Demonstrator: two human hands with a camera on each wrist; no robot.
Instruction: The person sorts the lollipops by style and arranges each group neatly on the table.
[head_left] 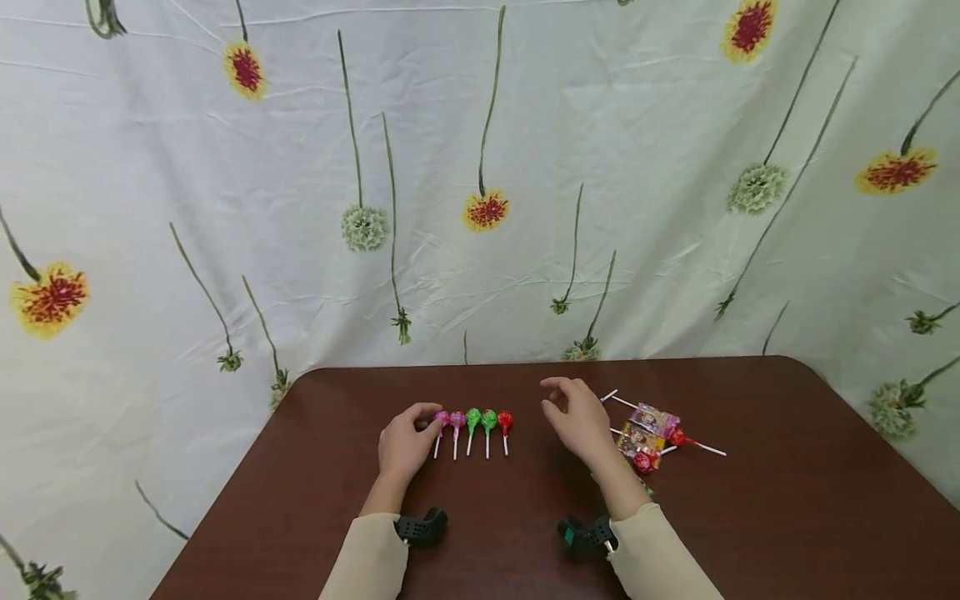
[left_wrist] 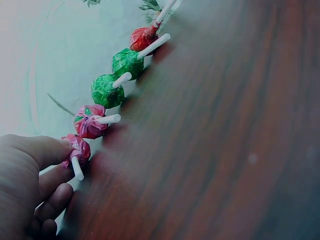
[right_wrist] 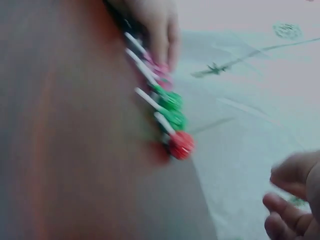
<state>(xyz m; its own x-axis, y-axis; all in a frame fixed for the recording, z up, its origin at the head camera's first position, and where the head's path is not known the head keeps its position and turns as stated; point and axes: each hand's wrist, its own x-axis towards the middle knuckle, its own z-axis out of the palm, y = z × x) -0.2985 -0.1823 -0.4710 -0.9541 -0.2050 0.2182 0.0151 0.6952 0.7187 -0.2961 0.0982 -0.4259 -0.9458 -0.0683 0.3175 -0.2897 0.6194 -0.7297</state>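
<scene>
A row of lollipops lies side by side on the brown table, sticks toward the person. From left to right come a pink lollipop (left_wrist: 77,151), another pink lollipop (head_left: 457,419), a green lollipop (head_left: 472,419), a second green lollipop (head_left: 489,419) and a red lollipop (head_left: 505,419). At the left end, my left hand (head_left: 403,443) pinches the wrapped head of the outermost pink one between thumb and fingers. My right hand (head_left: 583,423) hovers right of the row, fingers loosely bent, holding nothing. It partly hides the loose pile beside it.
To the right lies a jumbled pile with a shiny printed packet (head_left: 637,442), a red lollipop (head_left: 677,437) and another red lollipop (head_left: 643,462). Behind the brown table (head_left: 360,392) hangs a flowered white cloth (head_left: 645,150). Each wrist wears a black band.
</scene>
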